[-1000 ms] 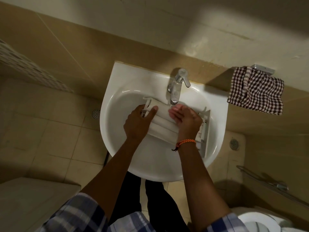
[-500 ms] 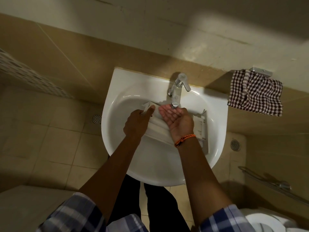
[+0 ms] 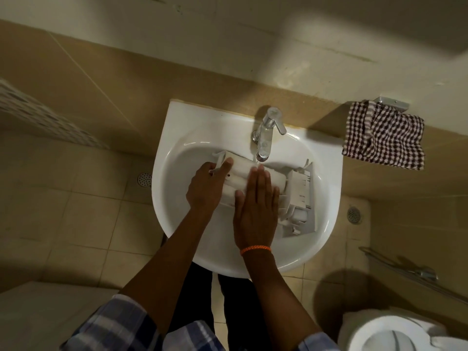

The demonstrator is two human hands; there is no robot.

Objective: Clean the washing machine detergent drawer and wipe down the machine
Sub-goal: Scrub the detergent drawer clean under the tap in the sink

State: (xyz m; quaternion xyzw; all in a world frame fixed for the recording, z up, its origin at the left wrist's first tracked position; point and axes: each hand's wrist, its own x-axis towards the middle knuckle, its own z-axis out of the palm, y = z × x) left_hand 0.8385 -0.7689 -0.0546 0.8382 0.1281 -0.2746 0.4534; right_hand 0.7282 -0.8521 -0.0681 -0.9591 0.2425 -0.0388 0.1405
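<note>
1. A person is standing over a white wall-mounted sink (image 3: 177, 138) in a tiled bathroom, both bare forearms reaching down into the basin, plaid sleeves showing at the bottom of the head view

2. The white detergent drawer (image 3: 298, 188) is lying across the basin, stretching from the left side under the tap to the right side, where its ribbed, compartmented end is tilting against the basin wall

3. The left hand (image 3: 205, 188) is gripping the drawer's left end, thumb pressing over the top edge and fingers curling around the plastic, closed on it

4. The right hand (image 3: 255, 206) is lying flat and open on the drawer's smooth middle section, fingers straight and together, palm down, pressing rather than grasping; an orange cord bracelet (image 3: 255, 249) is circling that wrist

5. A chrome faucet (image 3: 266, 133) is standing at the back of the sink, its spout ending just above the right hand's fingertips; whether water is flowing is hard to tell

6. A dark-and-white checked towel (image 3: 385, 138) is hanging from a metal wall bracket to the right of the sink, well apart from the hands

7. A white toilet (image 3: 390, 333) is showing at the lower right corner, and a round floor drain (image 3: 354, 214) is sitting in the beige tiles beside the sink
</note>
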